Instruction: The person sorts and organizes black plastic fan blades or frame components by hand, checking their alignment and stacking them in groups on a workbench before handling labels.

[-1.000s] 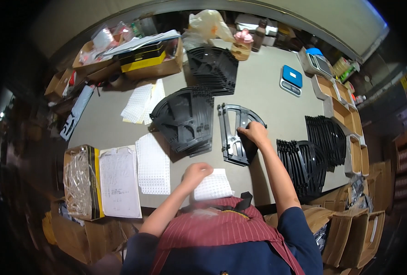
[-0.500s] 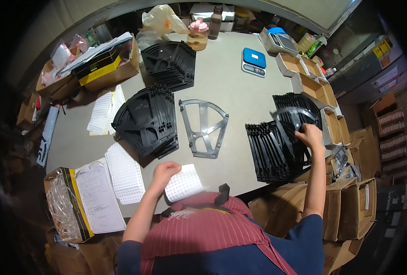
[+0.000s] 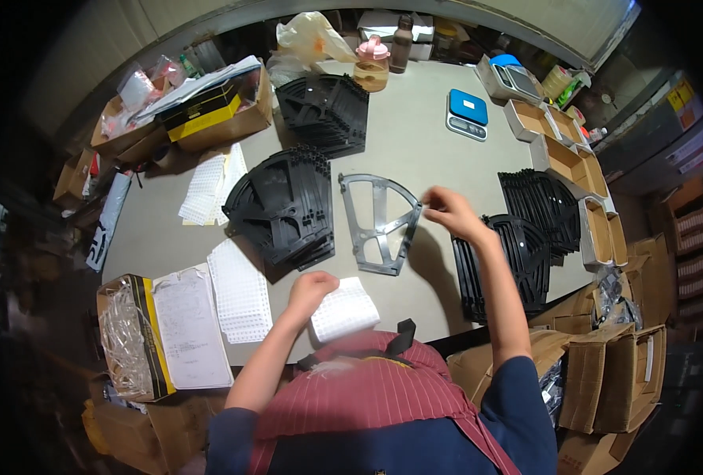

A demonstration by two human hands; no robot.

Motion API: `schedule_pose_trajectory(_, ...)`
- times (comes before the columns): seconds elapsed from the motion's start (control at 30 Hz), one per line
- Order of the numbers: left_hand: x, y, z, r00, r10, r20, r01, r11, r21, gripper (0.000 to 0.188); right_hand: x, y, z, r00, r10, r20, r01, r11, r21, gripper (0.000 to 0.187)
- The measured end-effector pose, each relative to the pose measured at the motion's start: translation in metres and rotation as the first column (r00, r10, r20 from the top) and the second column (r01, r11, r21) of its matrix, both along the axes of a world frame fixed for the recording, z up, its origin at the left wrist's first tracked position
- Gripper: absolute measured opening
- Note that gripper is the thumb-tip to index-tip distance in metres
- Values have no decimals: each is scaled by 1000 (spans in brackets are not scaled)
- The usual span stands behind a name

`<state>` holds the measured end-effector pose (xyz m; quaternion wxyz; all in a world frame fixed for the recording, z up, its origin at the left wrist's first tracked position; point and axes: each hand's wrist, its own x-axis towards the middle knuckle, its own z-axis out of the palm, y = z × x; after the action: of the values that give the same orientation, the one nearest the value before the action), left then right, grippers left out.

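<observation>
Left hand [image 3: 312,293] pinches paper sheet [image 3: 346,309] near table's [image 3: 415,119] front edge; right hand [image 3: 453,214] at plastic frame's [image 3: 380,207] corner, grip unclear; light hold seems best.

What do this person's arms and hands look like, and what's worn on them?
Both arms have short, dark blue sleeves, leaving the forearms bare. The left hand and right hand are ordinary five-fingered human hands, without gloves. No cables or markings stand out. A dark red apron with thin, pale stripes covers the front.
</observation>
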<state>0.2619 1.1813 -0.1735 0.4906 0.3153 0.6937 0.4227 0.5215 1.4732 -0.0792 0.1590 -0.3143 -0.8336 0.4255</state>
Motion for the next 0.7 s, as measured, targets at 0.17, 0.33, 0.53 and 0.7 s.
schedule_pose_trajectory(0.17,0,-3,5,999,-35,-28,34,999,-19,19,-94,16,-70,993,42,108,-25,988,-152,28)
schedule_pose_trajectory(0.33,3,-8,5,997,-21,-78,21,1000,10,26,-114,39,-111,972,-16,233,-67,936,347,26)
schedule_pose_trajectory(0.53,1,-7,11,985,-66,-162,64,998,-19,27,-102,21,-86,862,-423,278,209,798,565,34)
schedule_pose_trajectory(0.7,10,7,15,936,-112,-335,96,993,-64,23,-107,-45,-84,876,-295,381,90,877,473,49)
